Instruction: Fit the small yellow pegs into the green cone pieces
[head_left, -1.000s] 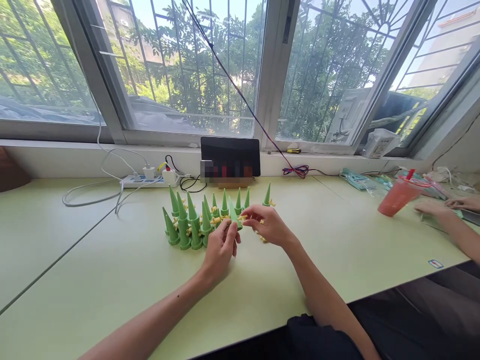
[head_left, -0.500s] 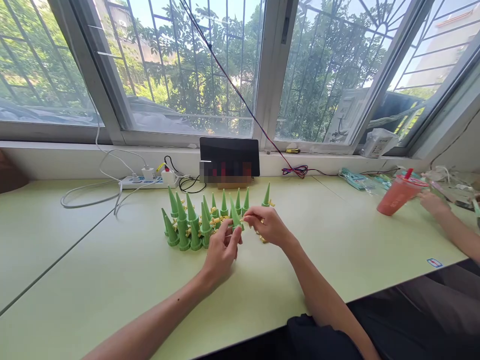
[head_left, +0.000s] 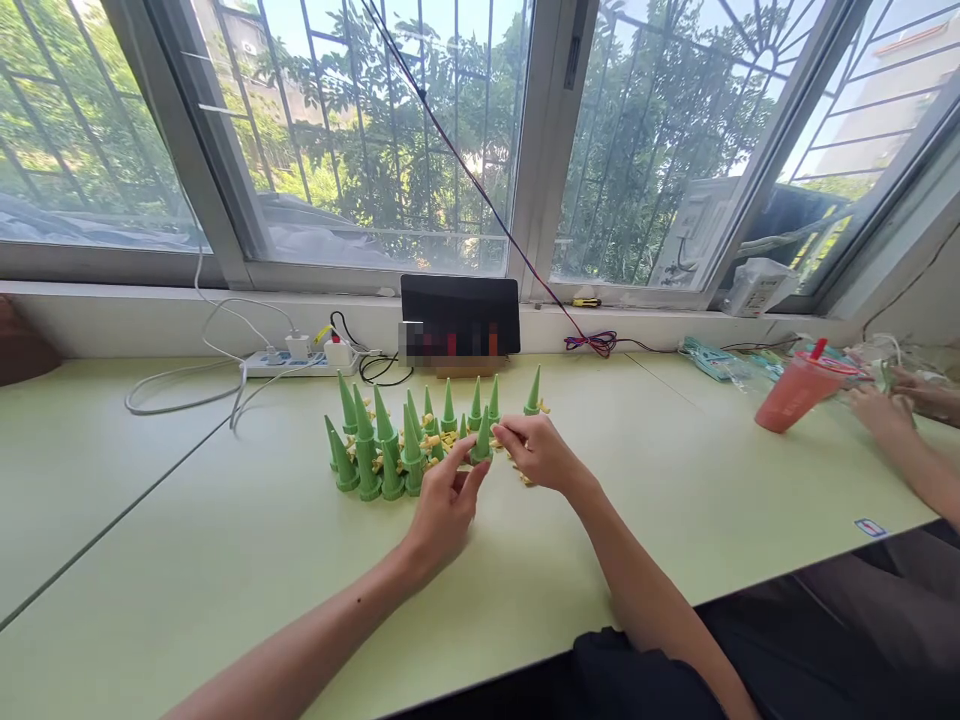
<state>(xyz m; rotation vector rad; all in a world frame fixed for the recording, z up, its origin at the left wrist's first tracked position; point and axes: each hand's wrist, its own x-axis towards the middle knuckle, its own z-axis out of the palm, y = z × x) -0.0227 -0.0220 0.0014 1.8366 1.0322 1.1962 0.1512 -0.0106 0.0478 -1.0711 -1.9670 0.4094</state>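
Note:
My left hand point(head_left: 444, 505) is closed around the base of a green cone-shaped spike point(head_left: 483, 438), which points upward with a slight tilt. Close beside that spike, my right hand point(head_left: 541, 455) pinches a small yellow piece point(head_left: 496, 430), partly hidden by the fingertips. Several more green spikes point(head_left: 366, 455) stand point up in a cluster left of and behind my left hand, many with yellow pieces on their sides. Loose yellow pieces point(head_left: 448, 440) lie among them, and others show partly behind my right hand. One separate green spike point(head_left: 532, 392) stands behind my right hand.
A tablet point(head_left: 460, 315) leans by the window wall, with a power strip point(head_left: 289, 367) and cables to its left. Coiled wire point(head_left: 592, 342) lies at the back. At right are a red cup point(head_left: 799, 392), plastic bags point(head_left: 709, 358) and another person's hands point(head_left: 885, 412).
The spike in my left hand has shifted a little right and tilts differently. My right hand stays pinched beside it. At the far right, another person's second hand has come into view.

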